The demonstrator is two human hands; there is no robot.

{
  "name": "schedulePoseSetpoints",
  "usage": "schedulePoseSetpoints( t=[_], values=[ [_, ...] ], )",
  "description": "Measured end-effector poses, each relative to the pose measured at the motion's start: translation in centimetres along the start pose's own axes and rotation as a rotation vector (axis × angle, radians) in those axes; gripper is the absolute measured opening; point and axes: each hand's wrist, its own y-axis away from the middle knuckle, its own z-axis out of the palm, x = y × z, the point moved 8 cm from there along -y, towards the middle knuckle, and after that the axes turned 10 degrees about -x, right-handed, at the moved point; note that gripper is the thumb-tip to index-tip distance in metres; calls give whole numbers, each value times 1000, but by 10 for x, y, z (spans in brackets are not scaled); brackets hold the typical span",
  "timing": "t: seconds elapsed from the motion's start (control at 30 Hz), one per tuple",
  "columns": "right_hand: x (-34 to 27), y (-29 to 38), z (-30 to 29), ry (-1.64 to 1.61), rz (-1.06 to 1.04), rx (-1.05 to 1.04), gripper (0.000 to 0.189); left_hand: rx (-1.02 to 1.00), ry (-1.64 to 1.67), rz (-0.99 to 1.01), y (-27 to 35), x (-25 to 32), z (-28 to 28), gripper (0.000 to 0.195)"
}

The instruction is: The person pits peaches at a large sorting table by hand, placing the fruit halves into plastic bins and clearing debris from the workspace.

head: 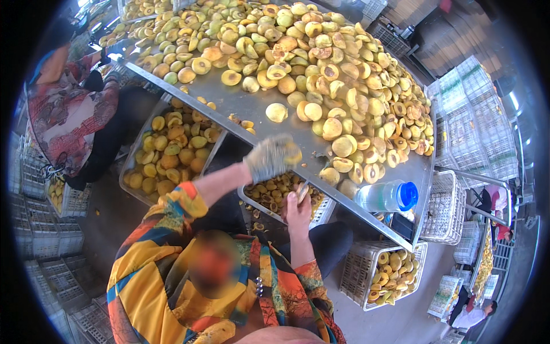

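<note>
My left hand [273, 158], in a grey knitted work glove and blurred, is over the near edge of the metal table [206, 92], closed on a yellow stone fruit [293, 155]. Lower right of it, my bare right hand [297, 208] grips a small slim tool [302, 192], whose kind I cannot tell. Below both hands is a white plastic crate [323, 215] holding brown fruit stones and scraps [268, 195]. A large heap of halved yellow stone fruit [343, 81] covers much of the tabletop.
A crate of fruit halves [172, 150] stands left under the table edge, another crate [359, 275] lower right. A clear plastic bottle with a blue lid [384, 196] lies at the right corner beside a dark phone-like object [401, 225]. A co-worker [73, 116] sits left. Stacked crates [472, 124] stand right.
</note>
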Motion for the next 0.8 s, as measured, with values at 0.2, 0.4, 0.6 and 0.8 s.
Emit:
schedulePoseSetpoints(
  t=[0.2,0.4,0.6,0.8],
  values=[
    [-3,-5,20,-167,155,-69,25,74,-463,-185,46,40,31,41],
    [5,-5,34,-180,250,-99,19,522,1261,-519,79,-31,51,33],
    [-27,-1,18,611,-86,73,45,754,1367,-731,85,-37,74,40],
    [-16,24,21,879,-103,-30,33,815,1043,-748,94,-43,53,41]
  ],
)
